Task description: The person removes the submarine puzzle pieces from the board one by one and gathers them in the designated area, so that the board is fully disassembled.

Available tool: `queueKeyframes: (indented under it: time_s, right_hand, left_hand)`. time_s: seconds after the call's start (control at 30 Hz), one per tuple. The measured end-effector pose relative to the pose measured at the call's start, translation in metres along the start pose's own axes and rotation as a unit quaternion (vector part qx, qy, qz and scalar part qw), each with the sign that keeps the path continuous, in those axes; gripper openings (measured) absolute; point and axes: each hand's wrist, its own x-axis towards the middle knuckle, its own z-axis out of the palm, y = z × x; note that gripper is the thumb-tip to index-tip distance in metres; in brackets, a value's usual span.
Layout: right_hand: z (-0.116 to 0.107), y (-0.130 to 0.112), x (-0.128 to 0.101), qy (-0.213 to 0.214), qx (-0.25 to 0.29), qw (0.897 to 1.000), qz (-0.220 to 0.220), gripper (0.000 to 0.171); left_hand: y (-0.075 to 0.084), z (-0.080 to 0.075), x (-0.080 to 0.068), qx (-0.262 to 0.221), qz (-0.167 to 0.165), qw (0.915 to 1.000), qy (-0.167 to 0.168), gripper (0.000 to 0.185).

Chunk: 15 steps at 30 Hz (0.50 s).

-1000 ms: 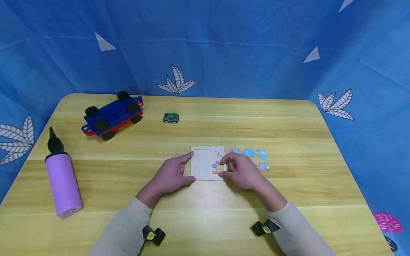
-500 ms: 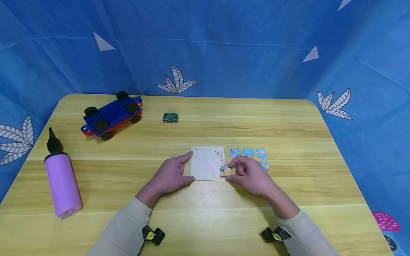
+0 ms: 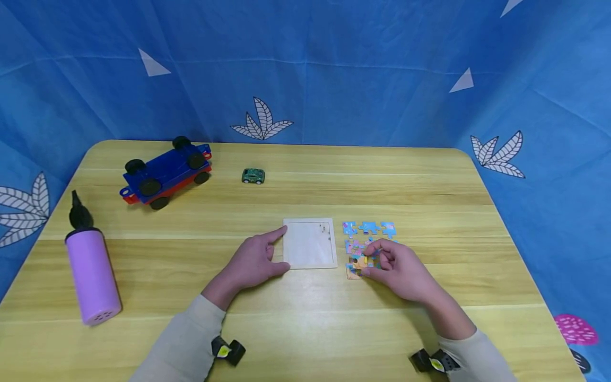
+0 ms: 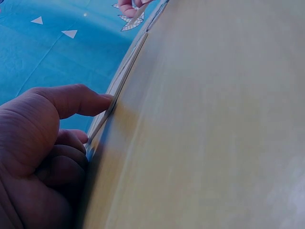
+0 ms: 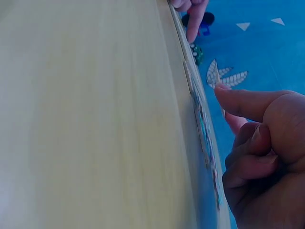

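My left hand rests at the left edge of a pale square puzzle tray. Its index fingertip touches near the upper left corner and its thumb the lower left corner; in the left wrist view the other fingers are curled. To the right of the tray, my right hand pinches a jigsaw piece between thumb and index finger. The right wrist view shows that piece edge-on, raised off the table. Beneath and around it lie several colourful jigsaw pieces in rows, partly hidden by the hand.
On the wooden table, a blue and red toy vehicle lies wheels up at the back left. A small green toy car stands behind the tray. A purple hand pump lies at the left. Blue cloth hangs behind.
My right hand has drawn the jigsaw piece out of the tray's lower right corner and carried it right, over the loose pieces. The left hand has stayed at the tray.
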Motion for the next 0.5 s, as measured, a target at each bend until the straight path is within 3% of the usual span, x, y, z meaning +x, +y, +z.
queueKeyframes:
  time_s: [0.5]
  right_hand:
    - [-0.03, 0.023, -0.021, -0.006, -0.017, 0.999, 0.036, 0.025]
  left_hand:
    - [0.0, 0.0, 0.0, -0.004, -0.002, 1.0, 0.0, 0.083]
